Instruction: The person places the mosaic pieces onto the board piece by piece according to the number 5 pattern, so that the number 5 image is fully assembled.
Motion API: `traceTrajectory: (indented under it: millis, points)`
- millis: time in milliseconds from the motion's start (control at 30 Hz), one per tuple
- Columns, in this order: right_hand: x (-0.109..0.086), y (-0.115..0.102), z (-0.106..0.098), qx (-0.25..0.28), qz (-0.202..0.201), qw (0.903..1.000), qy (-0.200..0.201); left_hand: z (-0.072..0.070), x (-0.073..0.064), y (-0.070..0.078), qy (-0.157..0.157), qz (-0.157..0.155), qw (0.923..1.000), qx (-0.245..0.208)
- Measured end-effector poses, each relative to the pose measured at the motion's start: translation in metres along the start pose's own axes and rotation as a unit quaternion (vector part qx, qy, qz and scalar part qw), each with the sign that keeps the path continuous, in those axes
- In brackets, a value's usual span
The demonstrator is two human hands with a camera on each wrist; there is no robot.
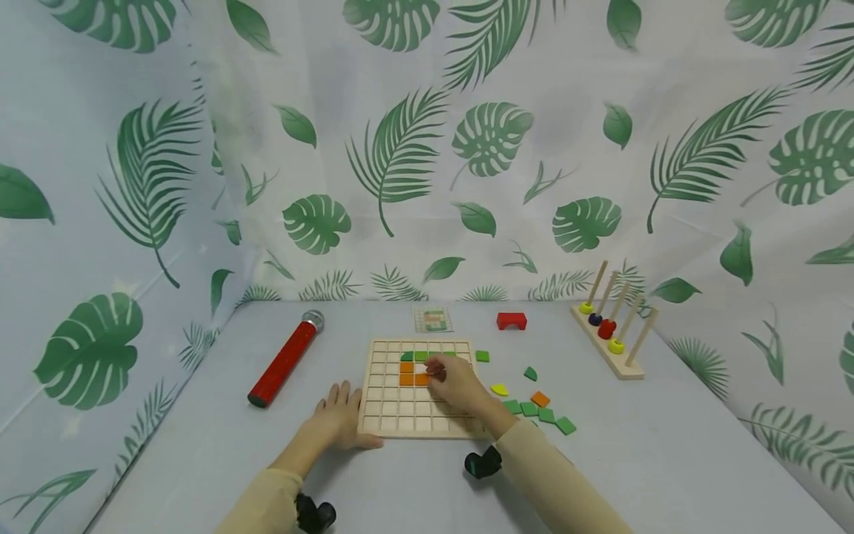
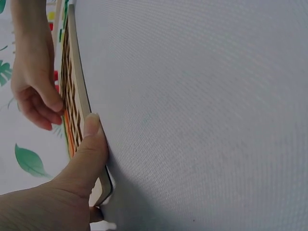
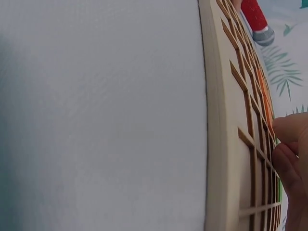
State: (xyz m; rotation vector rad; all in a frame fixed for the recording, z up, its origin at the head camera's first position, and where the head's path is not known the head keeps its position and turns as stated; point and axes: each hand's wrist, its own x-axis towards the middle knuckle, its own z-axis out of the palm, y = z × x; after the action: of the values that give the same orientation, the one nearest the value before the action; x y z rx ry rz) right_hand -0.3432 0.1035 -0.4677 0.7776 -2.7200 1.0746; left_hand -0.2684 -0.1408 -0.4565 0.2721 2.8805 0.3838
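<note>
A wooden grid board (image 1: 390,426) lies on the table with orange square tiles (image 1: 407,380) and a row of green tiles (image 1: 420,356) in its cells. At the board's left side rests my left hand (image 1: 342,417), fingers spread; its thumb (image 2: 89,144) lies along the front edge in the left wrist view. My right hand (image 1: 460,382) is over the middle of the board, fingers bent and fingertips right beside the orange tiles. In the right wrist view its fingertips (image 3: 288,127) come down close to the grid. I cannot tell whether a tile is between them.
Loose green tiles (image 1: 529,409), an orange tile (image 1: 540,399) and a yellow piece (image 1: 499,389) lie right of the board. Behind it are a pattern card (image 1: 420,320) and a red arch block (image 1: 511,320). A red microphone (image 1: 283,367) lies left; a peg stand (image 1: 623,363) stands right.
</note>
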Motion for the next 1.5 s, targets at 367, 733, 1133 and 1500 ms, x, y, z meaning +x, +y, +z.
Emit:
traceTrajectory:
  millis: [367,733,1133,1500]
  points:
    - [-0.015,0.018,-0.02,0.002,0.003,0.9984,0.056,-0.013,-0.014,0.01,-0.004,-0.001,1.0,0.002]
    - [-0.031,0.034,-0.04,-0.003,0.033,0.9949,0.095,-0.012,-0.011,0.01,-0.022,-0.015,0.9996,0.006]
    - [-0.061,0.06,-0.069,-0.034,0.068,0.9916,0.105,-0.014,-0.015,0.01,-0.016,-0.005,0.9998,0.009]
    - [-0.096,0.085,-0.101,-0.069,0.104,0.9858,0.113,-0.012,-0.014,0.013,-0.018,-0.003,0.9998,0.013]
